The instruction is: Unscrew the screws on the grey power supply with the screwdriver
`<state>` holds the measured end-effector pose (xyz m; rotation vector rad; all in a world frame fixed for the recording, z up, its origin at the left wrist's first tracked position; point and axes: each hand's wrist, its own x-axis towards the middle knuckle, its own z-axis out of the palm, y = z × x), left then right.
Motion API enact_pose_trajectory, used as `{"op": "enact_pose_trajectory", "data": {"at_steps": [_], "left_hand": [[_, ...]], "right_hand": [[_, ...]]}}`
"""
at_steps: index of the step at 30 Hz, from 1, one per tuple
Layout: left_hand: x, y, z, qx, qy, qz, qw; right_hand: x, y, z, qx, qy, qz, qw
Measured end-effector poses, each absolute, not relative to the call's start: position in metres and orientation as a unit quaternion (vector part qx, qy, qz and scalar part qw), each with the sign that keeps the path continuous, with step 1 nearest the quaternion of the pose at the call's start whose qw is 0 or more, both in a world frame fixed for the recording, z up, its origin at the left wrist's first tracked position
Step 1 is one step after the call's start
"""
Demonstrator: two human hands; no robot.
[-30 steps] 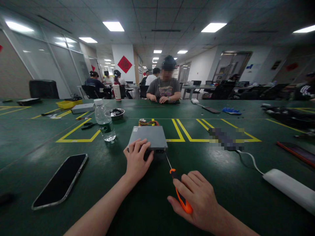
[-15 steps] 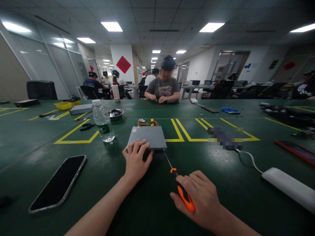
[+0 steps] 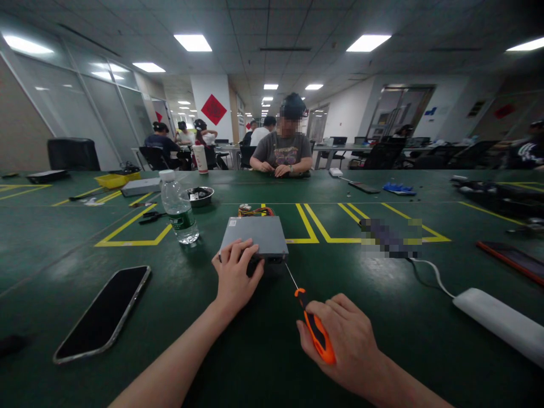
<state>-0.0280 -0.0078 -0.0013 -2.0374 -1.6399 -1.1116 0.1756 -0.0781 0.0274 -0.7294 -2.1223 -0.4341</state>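
Note:
A grey metal computer power supply unit (image 3: 260, 233) lies on the green table, its multicoloured wires (image 3: 257, 211) bunched at the far side. My left hand (image 3: 236, 266) grips its near left part, fingers over the top and thumb against the front face. In my right hand (image 3: 342, 334) is an orange and black screwdriver (image 3: 318, 334), held by the handle. The shaft slants up and left, and its tip is at the unit's near right corner. Whether the tip sits in a screw is too small to tell.
Left of the unit stands a water bottle (image 3: 178, 212), with a metal bowl (image 3: 200, 196) behind it. A phone (image 3: 104, 314) lies at the near left. At right are a white power strip (image 3: 497, 323) and an orange-edged phone (image 3: 512, 262). A person (image 3: 283, 147) sits opposite.
My right hand has shifted slightly on the screwdriver handle, and the thumb lies a little closer to it. My left hand and the power supply unit stay in place.

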Motion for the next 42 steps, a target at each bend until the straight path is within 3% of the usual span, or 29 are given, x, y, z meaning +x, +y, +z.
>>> {"op": "enact_pose_trajectory", "data": {"at_steps": [42], "left_hand": [[-0.0268, -0.0088, 0.0, -0.707, -0.577, -0.385, 0.139]], "right_hand": [[0.1724, -0.0791, 0.0243, -0.235, -0.869, -0.178, 0.397]]}}
